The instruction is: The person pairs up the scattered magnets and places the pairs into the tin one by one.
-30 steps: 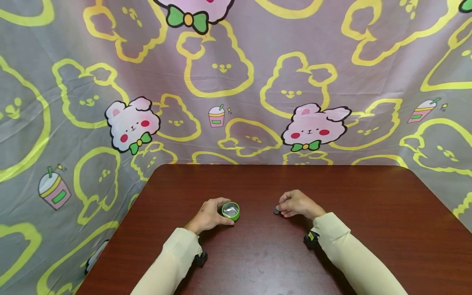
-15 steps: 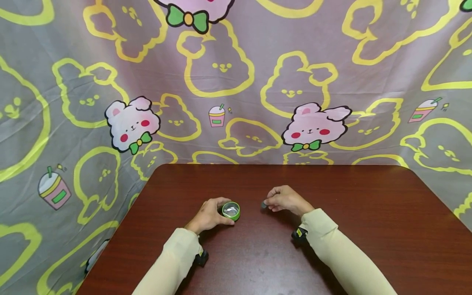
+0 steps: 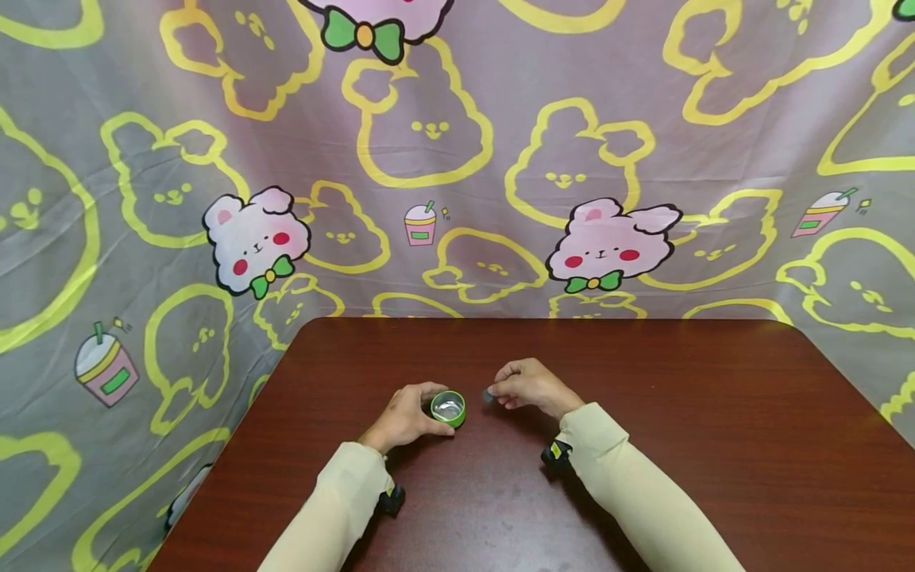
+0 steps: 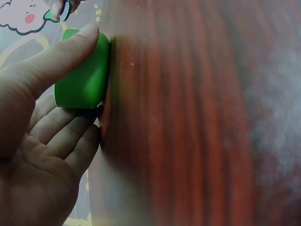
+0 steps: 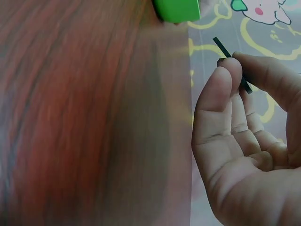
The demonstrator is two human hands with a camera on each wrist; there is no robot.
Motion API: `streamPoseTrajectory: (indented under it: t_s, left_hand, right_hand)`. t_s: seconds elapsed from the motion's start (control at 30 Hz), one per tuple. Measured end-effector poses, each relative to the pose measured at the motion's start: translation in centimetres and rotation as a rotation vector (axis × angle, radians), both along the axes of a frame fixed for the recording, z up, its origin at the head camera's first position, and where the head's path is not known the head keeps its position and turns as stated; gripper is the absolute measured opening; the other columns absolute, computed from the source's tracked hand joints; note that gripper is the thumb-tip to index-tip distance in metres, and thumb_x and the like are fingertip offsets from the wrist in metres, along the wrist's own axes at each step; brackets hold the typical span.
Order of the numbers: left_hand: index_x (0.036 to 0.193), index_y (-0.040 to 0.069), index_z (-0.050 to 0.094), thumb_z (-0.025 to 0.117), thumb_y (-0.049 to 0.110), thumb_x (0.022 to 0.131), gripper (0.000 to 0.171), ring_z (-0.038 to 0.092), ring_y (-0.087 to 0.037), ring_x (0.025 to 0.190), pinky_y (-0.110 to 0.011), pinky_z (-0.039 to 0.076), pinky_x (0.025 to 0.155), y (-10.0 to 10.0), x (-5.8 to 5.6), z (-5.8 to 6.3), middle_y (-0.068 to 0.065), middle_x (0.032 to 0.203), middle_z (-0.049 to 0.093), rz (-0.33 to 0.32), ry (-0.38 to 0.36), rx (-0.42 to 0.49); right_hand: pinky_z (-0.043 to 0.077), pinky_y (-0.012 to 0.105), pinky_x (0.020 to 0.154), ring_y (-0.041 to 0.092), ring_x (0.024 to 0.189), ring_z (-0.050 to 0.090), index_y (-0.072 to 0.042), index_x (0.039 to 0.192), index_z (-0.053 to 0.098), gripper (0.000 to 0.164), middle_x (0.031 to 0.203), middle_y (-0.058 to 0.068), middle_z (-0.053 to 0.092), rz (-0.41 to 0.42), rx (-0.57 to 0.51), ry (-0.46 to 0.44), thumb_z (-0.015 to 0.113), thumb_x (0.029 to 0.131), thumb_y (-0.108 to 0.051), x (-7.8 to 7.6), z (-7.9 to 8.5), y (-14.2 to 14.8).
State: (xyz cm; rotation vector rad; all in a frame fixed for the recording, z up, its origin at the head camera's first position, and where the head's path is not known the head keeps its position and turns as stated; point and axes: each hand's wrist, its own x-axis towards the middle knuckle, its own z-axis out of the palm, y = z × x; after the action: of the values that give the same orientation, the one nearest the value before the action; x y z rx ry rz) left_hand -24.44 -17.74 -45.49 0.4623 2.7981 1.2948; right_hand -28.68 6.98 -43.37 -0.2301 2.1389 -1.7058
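A small round tin, green outside and silvery inside, stands with its open top up on the table; its wall (image 4: 82, 82) fills much of the left wrist view. My left hand (image 3: 402, 417) holds it from the left, thumb on the near side and fingers round the far side. Just right of the tin, my right hand (image 3: 534, 387) pinches a thin dark round disc (image 3: 488, 395) between thumb and fingertips. The disc (image 5: 221, 46) appears edge-on and tilted in the right wrist view, above the table's surface. A short gap separates it from the tin.
The dark red-brown wooden table (image 3: 700, 413) reaches back to a hanging cloth (image 3: 472, 151) printed with cartoon bears and rabbits. That cloth also runs down the left side. A black wrist camera (image 3: 556, 454) sits under the right sleeve.
My right hand has moved left and slightly away from me with the disc, lifting it off the table toward the tin. My left hand and the tin have stayed put.
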Motion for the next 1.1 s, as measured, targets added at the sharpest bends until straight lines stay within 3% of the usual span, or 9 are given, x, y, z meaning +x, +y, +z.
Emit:
streamPoseTrajectory:
  t_s: [0.6, 1.1]
  left_hand:
    - [0.121, 0.004, 0.069, 0.096, 0.009, 0.062, 0.065, 0.066, -0.026, 0.109, -0.045, 0.049, 0.096, -0.2, -0.1, 0.1, -0.01, 0.113, 0.072, 0.017, -0.027, 0.012]
    - [0.121, 0.004, 0.068, 0.095, 0.009, 0.063, 0.064, 0.067, -0.024, 0.108, -0.045, 0.049, 0.095, 0.0, -0.2, 0.0, -0.01, 0.112, 0.072, 0.008, -0.052, 0.019]
  right_hand:
    - [0.055, 0.028, 0.057, 0.015, 0.06, 0.058, 0.002, 0.089, 0.067, 0.01, 0.073, 0.006, 0.061, -0.022, -0.032, -0.002, 0.075, 0.084, -0.002, 0.2, -0.3, -3.6]
    - [0.052, 0.025, 0.051, 0.014, 0.055, 0.056, 0.003, 0.092, 0.067, 0.013, 0.067, 0.005, 0.058, -0.047, -0.05, 0.023, 0.075, 0.083, -0.002, 0.6, -0.6, -4.8]
